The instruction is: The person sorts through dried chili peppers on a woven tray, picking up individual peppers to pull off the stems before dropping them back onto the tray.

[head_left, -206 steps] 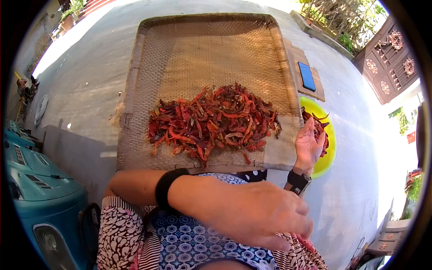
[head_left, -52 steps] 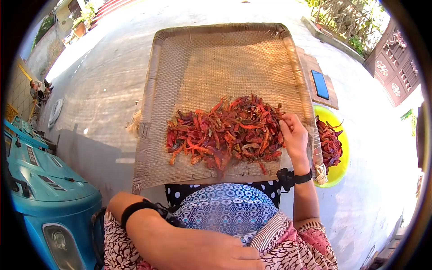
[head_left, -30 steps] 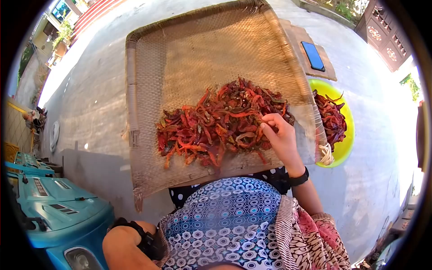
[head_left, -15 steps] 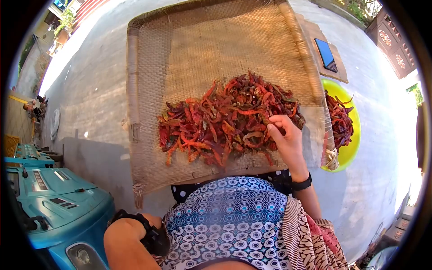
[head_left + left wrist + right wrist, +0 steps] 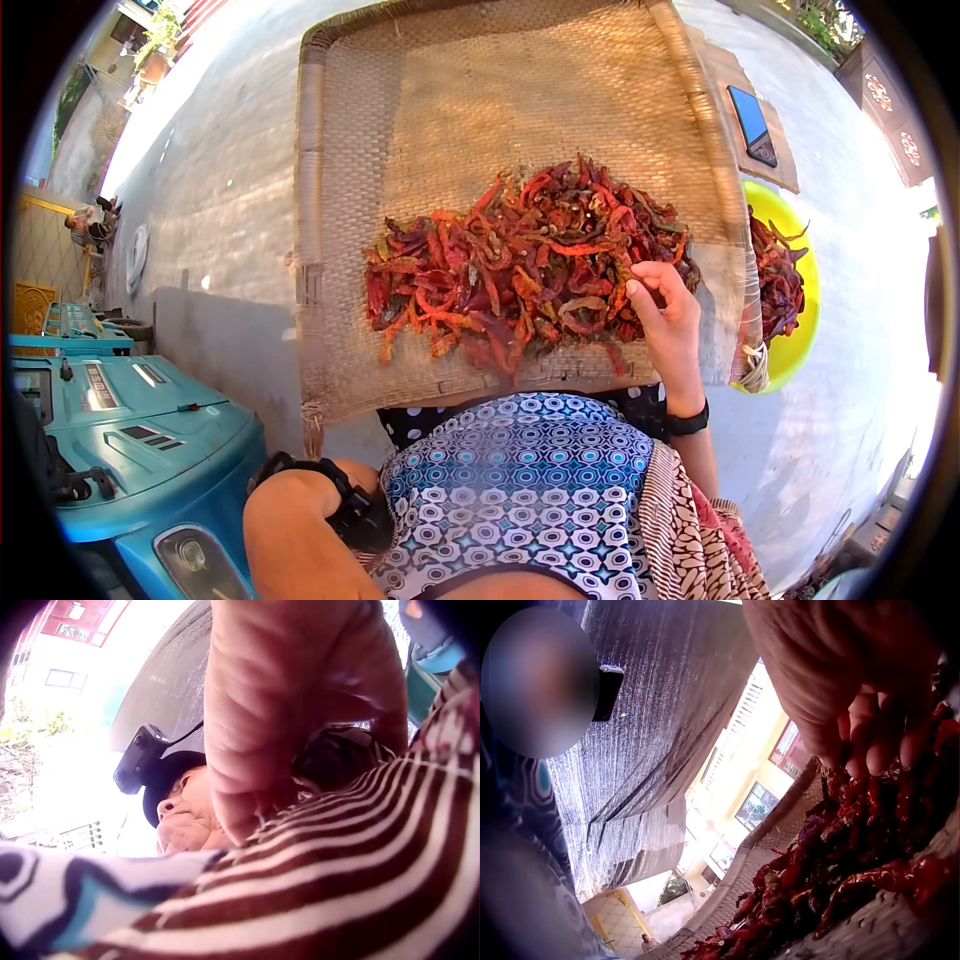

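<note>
A heap of dried red chilli peppers (image 5: 530,255) lies on the near half of a woven bamboo tray (image 5: 470,100). At the heap's right edge my right hand (image 5: 672,315) pinches a chilli pepper, thumb and forefinger tips together. The right wrist view shows its other fingers curled down at the chillies (image 5: 802,859). My left arm is bent up at my side, so the head view leaves that hand out. In the left wrist view my left hand (image 5: 292,697) pinches the brown-and-white striped trim (image 5: 345,847) of a garment.
Right of the tray stands a yellow-green basin (image 5: 803,330) holding more chillies (image 5: 778,280). A phone (image 5: 752,125) lies on cardboard (image 5: 783,172) behind it. A teal vehicle (image 5: 150,430) stands close on my left. Far left, a person (image 5: 88,225) sits near a wall.
My left hand has gone from across my chest to my left side, out of the head view. My right hand has moved from beside the basin to the heap; lately it stays there as the view shifts.
</note>
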The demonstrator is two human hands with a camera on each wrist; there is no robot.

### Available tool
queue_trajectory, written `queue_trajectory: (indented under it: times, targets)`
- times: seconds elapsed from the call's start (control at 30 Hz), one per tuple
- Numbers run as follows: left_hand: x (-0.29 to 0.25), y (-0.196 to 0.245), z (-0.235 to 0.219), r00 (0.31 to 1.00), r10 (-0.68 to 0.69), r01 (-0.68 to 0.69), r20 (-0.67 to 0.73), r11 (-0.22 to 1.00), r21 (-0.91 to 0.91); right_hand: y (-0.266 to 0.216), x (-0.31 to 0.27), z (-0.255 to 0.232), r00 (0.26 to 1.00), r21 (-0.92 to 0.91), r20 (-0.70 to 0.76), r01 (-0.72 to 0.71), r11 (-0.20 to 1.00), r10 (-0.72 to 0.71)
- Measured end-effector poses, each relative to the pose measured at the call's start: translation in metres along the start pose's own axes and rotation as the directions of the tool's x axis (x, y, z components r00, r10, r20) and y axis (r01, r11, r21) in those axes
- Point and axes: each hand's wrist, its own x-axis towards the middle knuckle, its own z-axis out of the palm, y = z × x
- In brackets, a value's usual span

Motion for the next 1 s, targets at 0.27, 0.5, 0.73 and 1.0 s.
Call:
queue_trajectory:
  times: [0.27,0.5,0.73,1.0]
  targets:
    - [-0.017,0.011,-0.01,0.889,-0.346,0.342,0.301,0.937,0.068,-0.006,0.0,0.001,1.0,-0.032,0.009,0.018,0.999,-0.018]
    - [-0.008,-0.003,-0.005,0.999,-0.042,0.038,0.016,0.984,0.176,-0.01,-0.002,-0.001,0.999,-0.027,-0.011,0.035,0.999,-0.035]
    - [-0.015,-0.002,0.002,0.993,-0.111,0.114,-0.029,0.986,0.12,-0.011,-0.002,0.003,0.997,-0.061,0.012,0.075,0.995,-0.075]
    - [-0.027,-0.011,-0.019,0.965,-0.247,0.248,0.087,0.969,0.001,-0.016,-0.002,0.01,0.998,0.036,0.06,0.023,0.999,-0.026]
